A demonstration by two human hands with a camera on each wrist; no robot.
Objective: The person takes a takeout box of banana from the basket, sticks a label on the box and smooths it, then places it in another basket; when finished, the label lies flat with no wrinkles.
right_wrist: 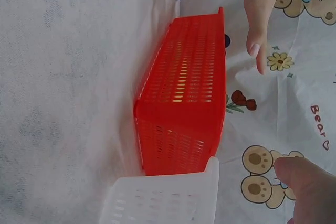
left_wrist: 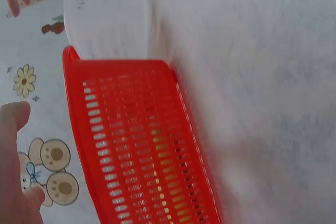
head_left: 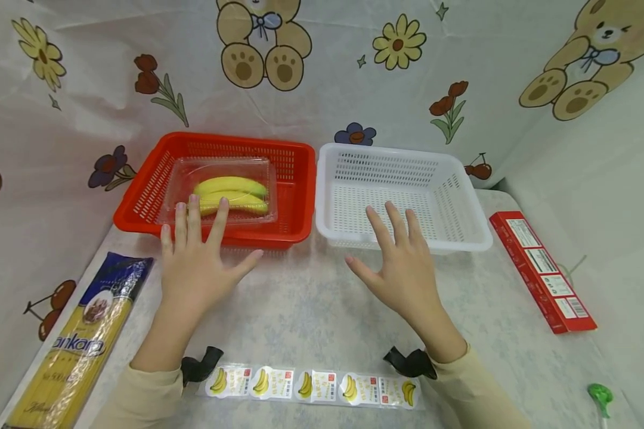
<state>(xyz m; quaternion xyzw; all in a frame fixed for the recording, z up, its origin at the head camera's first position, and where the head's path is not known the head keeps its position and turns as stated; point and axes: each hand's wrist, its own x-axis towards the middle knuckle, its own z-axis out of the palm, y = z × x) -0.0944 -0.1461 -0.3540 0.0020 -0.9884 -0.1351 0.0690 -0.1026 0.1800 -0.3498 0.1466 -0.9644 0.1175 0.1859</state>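
The left hand [head_left: 195, 268] and right hand [head_left: 405, 268] hover, fingers spread, gripping nothing; curved yellow bananas [head_left: 233, 187] lie enclosed by a clear rectangular plastic box [head_left: 225, 168], bounded by the far-left red slotted plastic basket [head_left: 295, 205].

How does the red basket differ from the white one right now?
Colour: the red basket is bright red, the white basket plain white.
Contents: the red basket holds a clear lidded container with bananas inside; the white basket shows its perforated floor.
Nearest hand: left hand for the red basket, right hand for the white basket.
Shared: both stand upright, side by side, with slotted walls.
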